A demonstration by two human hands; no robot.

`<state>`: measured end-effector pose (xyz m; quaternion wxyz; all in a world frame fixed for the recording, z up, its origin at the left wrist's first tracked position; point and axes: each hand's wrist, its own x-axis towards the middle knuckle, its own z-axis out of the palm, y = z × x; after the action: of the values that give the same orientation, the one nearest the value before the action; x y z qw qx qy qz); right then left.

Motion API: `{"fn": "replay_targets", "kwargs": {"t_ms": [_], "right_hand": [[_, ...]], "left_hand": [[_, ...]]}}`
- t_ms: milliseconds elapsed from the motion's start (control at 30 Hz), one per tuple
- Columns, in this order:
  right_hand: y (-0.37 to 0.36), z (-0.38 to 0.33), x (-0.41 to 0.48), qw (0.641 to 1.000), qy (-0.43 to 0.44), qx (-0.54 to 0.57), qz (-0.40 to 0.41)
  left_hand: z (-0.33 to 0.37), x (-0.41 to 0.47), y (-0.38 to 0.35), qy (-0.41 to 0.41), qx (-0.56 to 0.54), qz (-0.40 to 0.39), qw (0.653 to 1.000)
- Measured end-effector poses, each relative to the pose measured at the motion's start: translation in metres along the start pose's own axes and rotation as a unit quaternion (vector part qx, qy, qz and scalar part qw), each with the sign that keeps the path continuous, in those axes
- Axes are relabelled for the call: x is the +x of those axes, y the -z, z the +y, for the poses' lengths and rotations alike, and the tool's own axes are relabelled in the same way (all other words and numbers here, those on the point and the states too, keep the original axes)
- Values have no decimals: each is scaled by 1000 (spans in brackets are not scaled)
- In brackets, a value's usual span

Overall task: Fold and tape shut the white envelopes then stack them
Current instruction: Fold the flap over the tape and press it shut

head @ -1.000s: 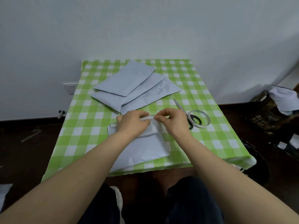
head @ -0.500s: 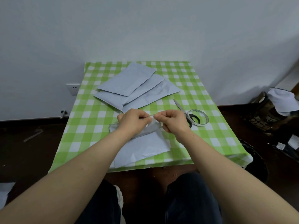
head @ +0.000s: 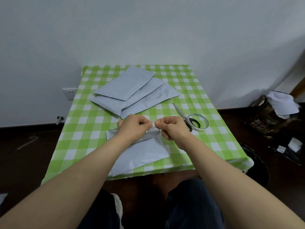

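A white envelope lies at the near edge of the green checked table, its top flap lifted. My left hand and my right hand are just above that flap, fingertips almost meeting, and both pinch a thin strip stretched between them at the flap's edge. Whether the strip is tape or a peel-off liner is unclear. Three more white envelopes lie fanned and overlapping at the far middle of the table. A roll of clear tape sits right of my right hand.
Scissors lie beside the tape roll, blades pointing away, black handles partly under the roll. A dark bag with white paper stands on the floor to the right. A wall socket is left of the table.
Both hands have risen off the envelope and drawn the flap's edge up with them. The strip now shows between the fingertips. The camera view shifted slightly.
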<state>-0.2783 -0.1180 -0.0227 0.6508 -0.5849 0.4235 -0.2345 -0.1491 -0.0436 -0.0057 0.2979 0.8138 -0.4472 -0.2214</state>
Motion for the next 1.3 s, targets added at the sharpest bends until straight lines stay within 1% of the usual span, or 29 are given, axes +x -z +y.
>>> {"fn": "replay_targets", "kwargs": {"t_ms": [100,133,233,300,400,500,567,667,833,933,1000,1033,1067,1133,1167,1200,1233,1300], "right_hand": [[1,-2,0,997,-52,54,-11],[2,-1,1,997,-51,59,-9],[0,0,0,1000,-7,0,-10],[-5,1,-1,1000,20,-16,-2],[-4,1,0,1000,0,5,14],[-1,1,-3,1000,-24,14,2],[-2,2,-5,1000,-2,-10,-8],[-5,3,-4,999,26,-29,4],[2,4,-5,999,-30,19,5],[4,6,-9,1000,-23,-4,4],[2,8,-9,1000,-15,5,14],[2,8,-9,1000,-14,10,21],[1,8,-9,999,-15,12,27],[0,7,-9,999,-18,13,33],[-1,7,-8,999,-18,14,34],[-1,6,-9,999,-15,16,34],[-2,6,-9,999,-11,17,33],[-4,6,-9,999,2,21,25]], "left_hand": [[-4,0,2,7,4,1,1000],[-4,0,1,7,4,0,1000],[-3,0,0,6,-2,-5,1000],[-2,-1,0,5,-6,-5,1000],[-1,-2,-2,1,-10,-10,1000],[-1,-3,-1,3,6,-11,1000],[-3,-3,-1,4,5,-10,1000],[-1,-4,-2,0,0,-8,1000],[-1,-3,-1,23,3,-9,1000],[1,-4,0,31,-4,-11,999],[3,-5,-1,24,7,5,1000],[2,-6,-2,10,38,34,999],[0,-6,-1,-23,86,83,992],[-7,-6,-2,-134,167,190,958],[-10,-6,-3,-191,187,226,937],[-11,-7,-3,-232,198,236,923],[-11,-8,-4,-252,207,230,917],[-8,-12,-6,-234,201,182,934]]}}
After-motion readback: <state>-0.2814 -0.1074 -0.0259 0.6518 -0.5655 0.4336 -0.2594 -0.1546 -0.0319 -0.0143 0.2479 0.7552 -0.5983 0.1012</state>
